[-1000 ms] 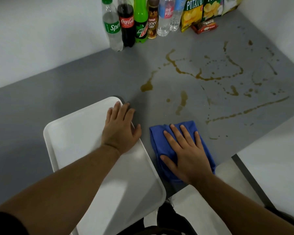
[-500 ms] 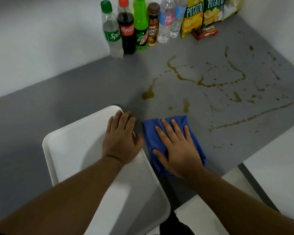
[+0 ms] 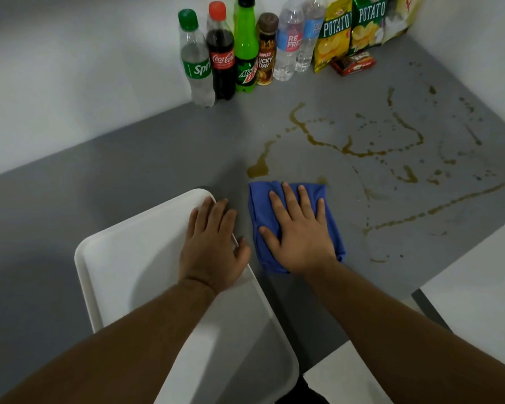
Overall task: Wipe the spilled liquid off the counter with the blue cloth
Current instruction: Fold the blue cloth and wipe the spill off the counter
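Note:
The folded blue cloth (image 3: 260, 205) lies flat on the grey counter (image 3: 129, 158), and my right hand (image 3: 298, 231) presses down on it with fingers spread. Brown spilled liquid (image 3: 359, 153) runs in streaks and drops across the counter beyond and to the right of the cloth; one puddle (image 3: 258, 167) sits just past the cloth's far edge. My left hand (image 3: 213, 246) rests palm down on the far right edge of a white tray (image 3: 123, 258), beside the cloth.
Several drink bottles (image 3: 245, 48) stand in a row against the back wall, with potato chip bags (image 3: 350, 27) and a small red packet (image 3: 353, 64) to their right. A white wall closes the right side. The counter's front edge (image 3: 420, 293) lies near my right forearm.
My right hand has slid the blue cloth forward and slightly left, over the small drops near it, up to the puddle. My left hand has stayed on the tray.

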### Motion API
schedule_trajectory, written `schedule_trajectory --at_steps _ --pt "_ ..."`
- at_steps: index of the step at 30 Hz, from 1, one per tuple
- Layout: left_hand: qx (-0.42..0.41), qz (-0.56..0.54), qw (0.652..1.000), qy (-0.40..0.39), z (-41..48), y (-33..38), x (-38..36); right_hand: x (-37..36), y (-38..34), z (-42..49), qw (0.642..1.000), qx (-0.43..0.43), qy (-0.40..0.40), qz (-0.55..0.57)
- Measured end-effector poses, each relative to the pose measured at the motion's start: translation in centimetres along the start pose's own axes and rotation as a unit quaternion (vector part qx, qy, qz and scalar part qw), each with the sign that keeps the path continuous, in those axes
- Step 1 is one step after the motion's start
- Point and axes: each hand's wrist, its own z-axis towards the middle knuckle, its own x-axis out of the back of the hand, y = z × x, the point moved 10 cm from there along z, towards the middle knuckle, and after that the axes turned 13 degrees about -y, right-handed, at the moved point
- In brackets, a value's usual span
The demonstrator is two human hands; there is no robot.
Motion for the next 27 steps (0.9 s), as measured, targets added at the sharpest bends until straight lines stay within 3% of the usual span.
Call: schedule_trajectory --at_steps 6,11,17,23,27 --pt "-0.001 -0.012 1.0 -0.006 0.2 0.0 0.1 -1.3 2.4 -3.7 0.997 0.078 -0.018 -0.017" --pt "-0.002 -0.009 1.0 -0.007 0.0 0.1 0.0 0.7 4.9 -1.5 1.0 0.016 0.008 0.008" --pt "0.007 -0.029 0.999 -0.022 -0.1 -0.1 0.1 2.2 3.0 3.7 0.999 -0.038 0.003 0.021" --pt "0.026 -0.022 0.999 -0.041 0.2 0.0 0.2 0.9 0.9 0.1 0.994 0.111 -0.001 -0.008" --pt "0.025 -0.04 0.998 -0.031 0.1 0.0 0.7 1.2 4.3 -0.5 0.992 0.126 0.003 -0.019"
